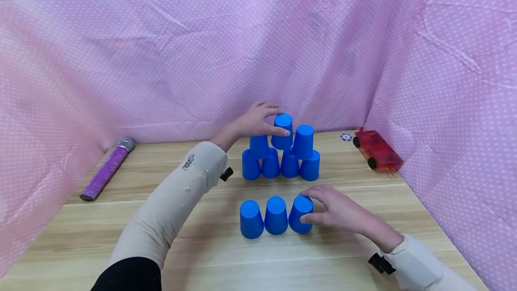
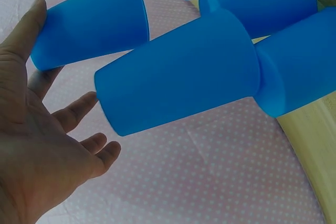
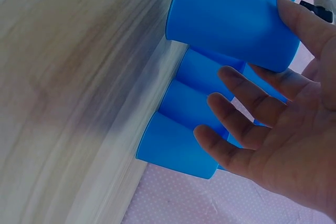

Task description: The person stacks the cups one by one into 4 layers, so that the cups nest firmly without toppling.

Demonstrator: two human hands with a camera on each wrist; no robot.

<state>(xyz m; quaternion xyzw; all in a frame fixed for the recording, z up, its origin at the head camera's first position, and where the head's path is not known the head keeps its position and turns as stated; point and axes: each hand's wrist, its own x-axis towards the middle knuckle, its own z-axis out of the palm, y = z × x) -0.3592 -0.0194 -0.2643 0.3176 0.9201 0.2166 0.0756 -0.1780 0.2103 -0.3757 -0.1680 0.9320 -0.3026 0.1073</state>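
Observation:
My left hand [image 1: 256, 120] pinches an upside-down blue cup [image 1: 283, 125] between thumb and forefinger, over the middle of a cup stack. Below it, several upside-down blue cups form a bottom row, including a right-end cup [image 1: 310, 166]. Two second-level cups flank the held one: a left cup [image 1: 258, 146], partly behind my thumb, and a right cup [image 1: 304, 142]. Nearer me, my right hand [image 1: 335, 208] grips the right cup [image 1: 300, 214] of a front row of three; it leans slightly. Beside it stand a middle cup [image 1: 276, 216] and a left cup [image 1: 251, 220], both upside down.
A purple glittery microphone [image 1: 107, 172] lies at the table's left. Toward the back right are a red toy car [image 1: 377, 149] and a poker chip [image 1: 346, 137]. Pink dotted cloth [image 1: 202, 57] hangs around the wooden table [image 1: 242, 264] at back and sides.

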